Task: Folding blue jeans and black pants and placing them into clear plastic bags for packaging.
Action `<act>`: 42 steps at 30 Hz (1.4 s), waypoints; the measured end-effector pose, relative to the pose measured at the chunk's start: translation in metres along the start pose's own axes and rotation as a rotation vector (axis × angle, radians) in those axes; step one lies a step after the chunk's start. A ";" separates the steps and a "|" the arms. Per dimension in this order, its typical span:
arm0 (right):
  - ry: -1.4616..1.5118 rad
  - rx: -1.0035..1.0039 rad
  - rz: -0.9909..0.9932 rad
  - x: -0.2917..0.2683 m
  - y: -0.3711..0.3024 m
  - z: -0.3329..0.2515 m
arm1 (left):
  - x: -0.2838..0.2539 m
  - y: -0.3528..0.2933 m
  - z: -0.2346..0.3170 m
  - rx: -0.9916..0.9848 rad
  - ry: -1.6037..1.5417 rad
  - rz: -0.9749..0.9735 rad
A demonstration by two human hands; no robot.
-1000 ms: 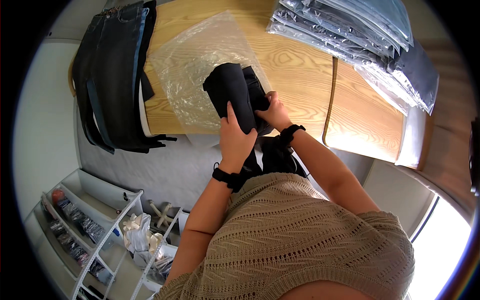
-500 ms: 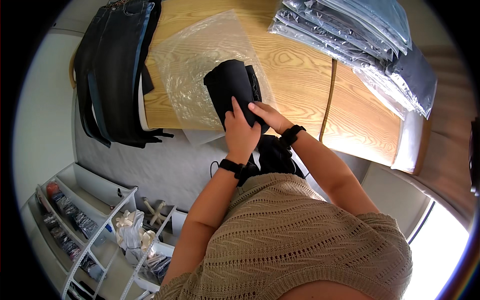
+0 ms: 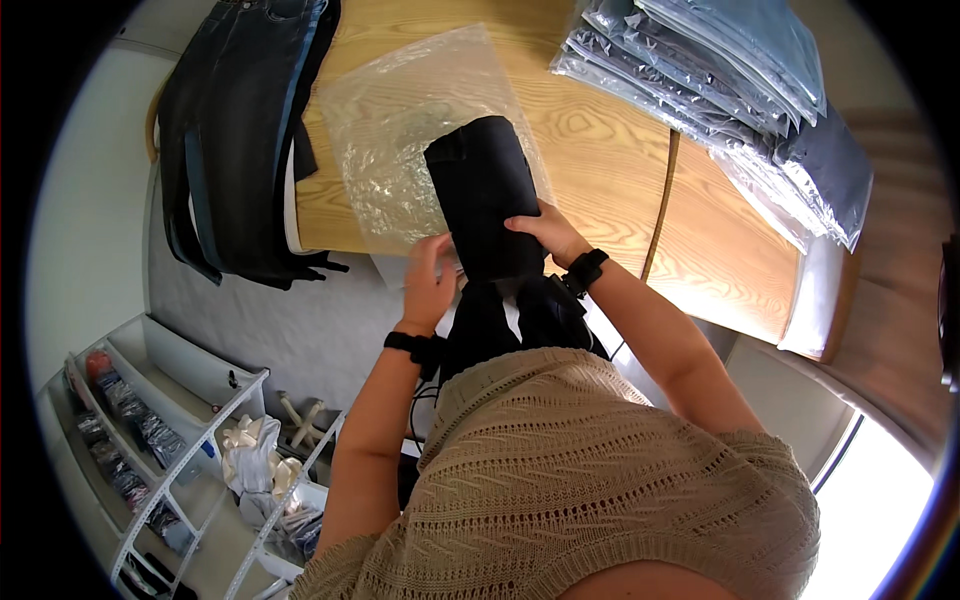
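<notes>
A folded black garment, which looks like trousers [image 3: 484, 195], lies over the near part of a clear plastic bag [image 3: 385, 130] and reaches past the table's front edge. My right hand [image 3: 550, 232] grips its right side, thumb on top and fingers underneath. To the left of the garment's lower end is my left hand [image 3: 428, 290], off the cloth, with its thumb and fingers apart. Its fingertips are close to the bag's near edge; whether they touch the plastic I cannot tell.
Dark jeans [image 3: 225, 140] hang over the left end of the wooden table [image 3: 590, 150]. Bagged, folded clothes [image 3: 700, 70] are stacked at the far right. A brown cord [image 3: 662, 200] crosses the tabletop. White divided bins [image 3: 180, 470] with packaged goods stand at the lower left.
My left hand has let go of the garment and moved left, down beside it. The garment has been turned a little and now lies flatter, with my right hand still gripping it.
</notes>
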State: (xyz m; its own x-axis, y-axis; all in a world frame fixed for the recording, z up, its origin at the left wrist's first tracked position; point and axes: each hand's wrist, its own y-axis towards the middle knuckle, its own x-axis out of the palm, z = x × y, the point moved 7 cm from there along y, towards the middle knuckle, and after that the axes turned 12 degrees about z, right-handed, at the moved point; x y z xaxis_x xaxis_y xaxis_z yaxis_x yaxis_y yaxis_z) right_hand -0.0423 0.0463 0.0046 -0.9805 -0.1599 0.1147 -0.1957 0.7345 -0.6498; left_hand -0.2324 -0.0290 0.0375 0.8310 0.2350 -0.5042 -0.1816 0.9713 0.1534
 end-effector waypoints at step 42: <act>-0.597 -0.369 0.269 -0.093 -0.126 -0.098 | 0.033 0.055 -0.022 -0.062 0.041 -0.038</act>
State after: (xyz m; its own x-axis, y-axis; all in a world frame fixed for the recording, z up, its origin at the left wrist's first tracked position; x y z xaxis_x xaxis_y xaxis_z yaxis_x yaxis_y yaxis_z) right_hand 0.0719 0.0330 0.1498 -0.8384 -0.1968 -0.5083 -0.0473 0.9553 -0.2918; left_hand -0.2263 0.0324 0.0110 0.8160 0.1980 -0.5431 -0.1838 0.9796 0.0811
